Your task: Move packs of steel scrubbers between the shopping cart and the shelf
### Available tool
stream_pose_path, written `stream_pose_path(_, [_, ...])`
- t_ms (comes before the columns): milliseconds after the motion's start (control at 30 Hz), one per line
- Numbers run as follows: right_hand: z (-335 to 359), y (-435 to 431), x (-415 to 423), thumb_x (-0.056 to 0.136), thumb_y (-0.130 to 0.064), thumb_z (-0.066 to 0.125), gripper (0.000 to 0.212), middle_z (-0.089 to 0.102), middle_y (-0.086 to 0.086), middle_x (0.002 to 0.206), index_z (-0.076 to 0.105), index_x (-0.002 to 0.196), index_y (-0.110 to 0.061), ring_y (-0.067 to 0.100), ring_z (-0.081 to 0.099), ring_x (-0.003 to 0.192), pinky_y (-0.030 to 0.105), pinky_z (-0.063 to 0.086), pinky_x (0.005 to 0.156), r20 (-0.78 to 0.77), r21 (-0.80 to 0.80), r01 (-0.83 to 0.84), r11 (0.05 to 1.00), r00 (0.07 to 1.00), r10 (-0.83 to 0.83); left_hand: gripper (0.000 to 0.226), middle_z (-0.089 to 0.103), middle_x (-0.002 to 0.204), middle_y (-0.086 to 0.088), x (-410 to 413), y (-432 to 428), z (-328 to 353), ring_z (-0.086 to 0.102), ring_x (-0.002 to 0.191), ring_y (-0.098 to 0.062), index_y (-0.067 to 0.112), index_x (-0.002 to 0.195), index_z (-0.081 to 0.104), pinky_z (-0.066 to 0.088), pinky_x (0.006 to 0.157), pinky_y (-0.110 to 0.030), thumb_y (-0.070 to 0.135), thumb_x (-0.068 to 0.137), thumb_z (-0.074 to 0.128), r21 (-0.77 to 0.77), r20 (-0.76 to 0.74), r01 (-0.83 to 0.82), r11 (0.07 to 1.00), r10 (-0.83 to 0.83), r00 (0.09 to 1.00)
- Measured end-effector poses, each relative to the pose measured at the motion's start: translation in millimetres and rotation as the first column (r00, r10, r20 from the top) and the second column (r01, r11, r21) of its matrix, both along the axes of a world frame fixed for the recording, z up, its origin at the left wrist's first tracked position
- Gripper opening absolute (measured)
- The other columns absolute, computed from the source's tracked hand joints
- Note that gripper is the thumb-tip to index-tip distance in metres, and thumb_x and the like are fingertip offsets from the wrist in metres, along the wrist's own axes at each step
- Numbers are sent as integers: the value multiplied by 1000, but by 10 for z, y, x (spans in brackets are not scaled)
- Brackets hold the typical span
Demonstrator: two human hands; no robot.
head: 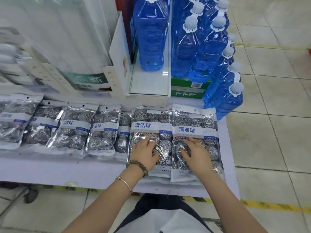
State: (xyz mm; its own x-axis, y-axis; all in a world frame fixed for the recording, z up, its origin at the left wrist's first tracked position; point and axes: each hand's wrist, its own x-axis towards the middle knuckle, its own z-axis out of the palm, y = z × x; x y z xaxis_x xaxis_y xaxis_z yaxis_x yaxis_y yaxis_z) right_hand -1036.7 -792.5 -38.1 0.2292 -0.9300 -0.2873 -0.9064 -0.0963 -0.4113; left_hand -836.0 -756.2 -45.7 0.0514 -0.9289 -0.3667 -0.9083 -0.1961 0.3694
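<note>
Left hand [144, 153]: fingers spread flat, pressing on scrubber pack [149, 132]. Right hand [196, 153]: fingers spread flat on adjacent scrubber pack [195, 130]. Neither pack gripped. Both lie under the fingers on the shelf [84, 172]; more packs [74, 128] left.

In front of you runs a low, pale lavender shelf [67, 172], its front strip bare. A row of steel scrubber packs [74, 128] lies flat on it, side by side and partly overlapping, stretching from the left edge to the right end. The two rightmost packs, one [151, 121] beside the other [195, 125], lie at the shelf's right end, their lower edges nearest the front lip. Behind the row stand white rolled goods in wrapping [64, 47], a white display box [148, 91] holding a blue bottle [151, 34], and a green carton [186, 89]. More blue bottles [225, 96] crowd the right rear corner, some atop the carton.
</note>
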Motion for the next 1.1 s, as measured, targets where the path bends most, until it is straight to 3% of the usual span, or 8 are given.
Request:
stream_pose_path(167, [78,14,151,93,-33,56,49,54,6,132,45,139,-20,23,51,118,34,45,94,46,78,-170,982,985,167,39,32,147,4,86,357,106,45,123,-15,26,129,49,39,104,-32,34,91,50,-35,-134,-241,970,234,963])
stream_pose_path(267, [138,2,249,93,-31,57,45,61,5,113,50,135,-18,20,55,105,32,46,89,51,79,-298,951,954,295,36,44,137,4,142,620,148,50,116,-13,25,125,53,42,101,-33,31,89,54,14,-254,-422,906,412,875])
stream_pose_path(400, [125,70,421,92,-30,58,43,59,6,124,52,133,-19,21,59,103,34,49,87,108,84,-428,900,902,419,37,52,129,-4,170,1047,180,50,116,-18,16,124,54,38,95,-24,21,88,59,22,-335,-644,764,613,716])
stream_pose_path(567, [108,284,793,92,-30,58,45,55,5,131,50,135,-21,22,54,115,32,44,92,185,122,-617,778,784,593,32,52,124,-4,203,1606,211,51,113,-19,16,119,57,41,93,-25,17,87,60,47,-344,-831,554,790,507])
stream_pose_path(733, [108,535,1296,91,-33,59,45,53,0,136,51,133,-21,18,50,121,30,40,97,266,101,-770,630,631,729,35,51,124,4,394,2173,279,50,113,-14,21,124,54,38,88,-19,22,89,57,-6,-314,-927,376,879,358])
stream_pose_path(967, [145,1046,2306,93,-38,55,44,49,-8,137,48,135,-27,10,48,122,25,38,93,221,26,-915,403,399,890,32,54,126,0,854,3015,306,49,115,-14,22,120,55,39,91,-21,21,89,57,-38,-363,-996,76,928,85])
stream_pose_path(1100, [203,1569,3065,93,-34,54,45,51,-3,136,48,136,-21,13,50,120,22,39,92,252,33,-958,286,285,925,35,53,126,2,1304,3599,284,49,116,-15,20,123,54,36,88,-18,23,88,58,-38,-367,-998,-41,930,-25])
